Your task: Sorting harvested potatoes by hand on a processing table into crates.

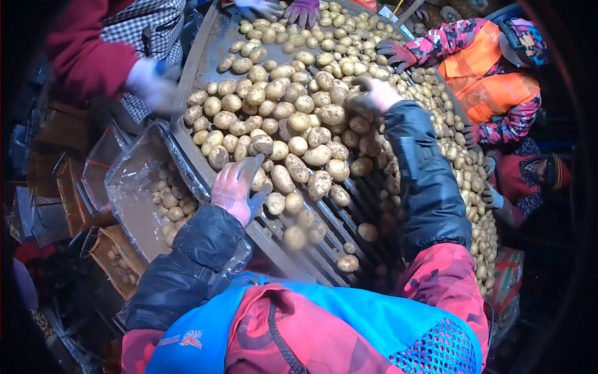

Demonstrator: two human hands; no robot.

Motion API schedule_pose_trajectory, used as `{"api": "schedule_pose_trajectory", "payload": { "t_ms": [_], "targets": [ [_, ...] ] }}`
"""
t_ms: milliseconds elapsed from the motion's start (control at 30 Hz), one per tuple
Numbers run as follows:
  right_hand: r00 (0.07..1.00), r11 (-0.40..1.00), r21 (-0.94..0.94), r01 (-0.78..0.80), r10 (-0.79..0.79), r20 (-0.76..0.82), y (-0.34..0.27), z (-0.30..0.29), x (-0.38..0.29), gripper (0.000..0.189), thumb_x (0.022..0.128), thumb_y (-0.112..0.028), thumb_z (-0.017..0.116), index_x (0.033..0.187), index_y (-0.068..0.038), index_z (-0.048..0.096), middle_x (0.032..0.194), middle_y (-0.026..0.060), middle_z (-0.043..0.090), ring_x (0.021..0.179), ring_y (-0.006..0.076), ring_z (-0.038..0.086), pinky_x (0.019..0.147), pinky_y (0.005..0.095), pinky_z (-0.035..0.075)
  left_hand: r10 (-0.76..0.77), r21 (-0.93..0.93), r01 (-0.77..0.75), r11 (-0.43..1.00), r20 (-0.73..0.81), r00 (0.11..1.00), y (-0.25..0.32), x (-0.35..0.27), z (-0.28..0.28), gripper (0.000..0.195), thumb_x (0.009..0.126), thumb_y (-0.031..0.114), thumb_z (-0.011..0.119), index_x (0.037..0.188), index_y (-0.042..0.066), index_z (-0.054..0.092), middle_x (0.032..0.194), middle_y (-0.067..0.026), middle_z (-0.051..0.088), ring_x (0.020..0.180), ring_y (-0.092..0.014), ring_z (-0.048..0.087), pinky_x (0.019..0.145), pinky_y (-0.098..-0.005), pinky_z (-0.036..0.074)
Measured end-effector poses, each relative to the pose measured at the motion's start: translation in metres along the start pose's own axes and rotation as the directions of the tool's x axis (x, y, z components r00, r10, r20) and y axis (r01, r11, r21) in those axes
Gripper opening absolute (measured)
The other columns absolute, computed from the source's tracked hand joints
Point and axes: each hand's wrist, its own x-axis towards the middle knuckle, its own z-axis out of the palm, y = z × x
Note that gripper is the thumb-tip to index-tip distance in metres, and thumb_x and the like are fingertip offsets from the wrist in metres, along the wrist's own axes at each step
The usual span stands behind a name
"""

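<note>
Muddy, pale yellow potatoes (281, 111) lie heaped on a sloping metal sorting table with slats. My left hand (236, 189), in a pink glove with grey fingertips, is at the table's left rim (198, 175). Its fingers touch the edge of the heap, thumb apart, with no potato held. My right hand (377, 96), gloved too, reaches over the far right part of the heap. Its fingers are blurred and bent down towards the potatoes, and whether they grip one is hidden. Below the heap, loose potatoes lie on the dark slats (327, 215), a few blurred.
A plastic-lined box (135, 187) holding potatoes stands against the left rim, with a smaller carton (119, 262) below it. A co-worker's blurred gloved hand (152, 86) is at upper left. Gloved hands (302, 11) work at the far end; other workers (488, 70) line the right side.
</note>
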Motion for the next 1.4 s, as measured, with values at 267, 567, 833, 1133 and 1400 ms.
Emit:
{"api": "schedule_pose_trajectory", "payload": {
  "t_ms": [267, 567, 833, 1133, 1400],
  "targets": [
    [0.988, 0.953, 0.301, -0.033, -0.015, 0.157, 0.005, 0.048, 0.021, 0.06, 0.08, -0.032, 0.072, 0.138, -0.018, 0.063, 0.115, 0.0136, 0.074, 0.106, 0.0264, 0.07, 0.092, 0.0363, 0.054, 0.023, -0.054, -0.026, 0.998, -0.059, 0.998, -0.003, -0.001, 0.003, 0.065, 0.09, 0.038, 0.073, 0.144, 0.01, 0.051, 0.127, -0.0202, 0.062, 0.115, -0.039, 0.06, 0.101, -0.048, 0.048],
    [0.98, 0.973, -0.231, 0.016, 0.031, 0.198, -0.04, 0.048, -0.022, 0.09, 0.074, -0.056, 0.083, 0.149, -0.019, 0.051, 0.137, 0.0229, 0.061, 0.127, 0.0382, 0.059, 0.109, 0.046, 0.046, -0.32, -0.926, 0.25, 0.282, 0.155, 0.935, -0.011, 0.001, -0.018, 0.067, 0.097, 0.05, 0.063, 0.144, 0.005, 0.052, 0.116, -0.0099, 0.068, 0.103, -0.019, 0.067, 0.093, -0.0316, 0.055],
    [0.982, 0.997, -0.071, -0.011, 0.024, 0.185, -0.014, 0.072, -0.002, 0.095, 0.071, -0.054, 0.085, 0.149, -0.013, 0.051, 0.137, 0.0186, 0.064, 0.126, 0.0325, 0.062, 0.106, 0.0415, 0.048, -0.462, -0.909, 0.288, -0.3, 0.403, 0.79, -0.001, -0.046, -0.064, 0.083, 0.096, 0.075, 0.041, 0.148, 0.011, 0.05, 0.121, -0.0158, 0.068, 0.1, -0.029, 0.071, 0.076, -0.0435, 0.064],
    [0.995, -0.353, 0.935, -0.037, -0.099, 0.002, 0.009, 0.11, -0.105, 0.044, 0.088, -0.045, 0.076, 0.114, -0.012, 0.066, 0.105, 0.0028, 0.068, 0.09, 0.0209, 0.065, 0.075, 0.0395, 0.056, -0.444, -0.889, 0.37, -0.268, 0.455, 0.772, -0.055, -0.13, -0.08, 0.049, 0.1, 0.051, 0.057, 0.128, 0.012, 0.061, 0.107, -0.0098, 0.068, 0.09, -0.024, 0.07, 0.078, -0.0383, 0.061],
    [0.869, -0.63, 0.631, -0.452, -0.469, 0.155, -0.137, 0.144, -0.189, 0.075, 0.086, -0.069, 0.062, 0.144, -0.022, 0.055, 0.123, 0.0082, 0.064, 0.096, 0.0284, 0.062, 0.083, 0.0459, 0.053, -0.74, -0.895, 0.383, 0.23, 0.095, 0.666, -0.062, -0.14, -0.083, 0.045, 0.102, 0.041, 0.057, 0.131, 0.006, 0.062, 0.117, -0.0099, 0.067, 0.098, -0.017, 0.066, 0.088, -0.0329, 0.055]
  ]
}}
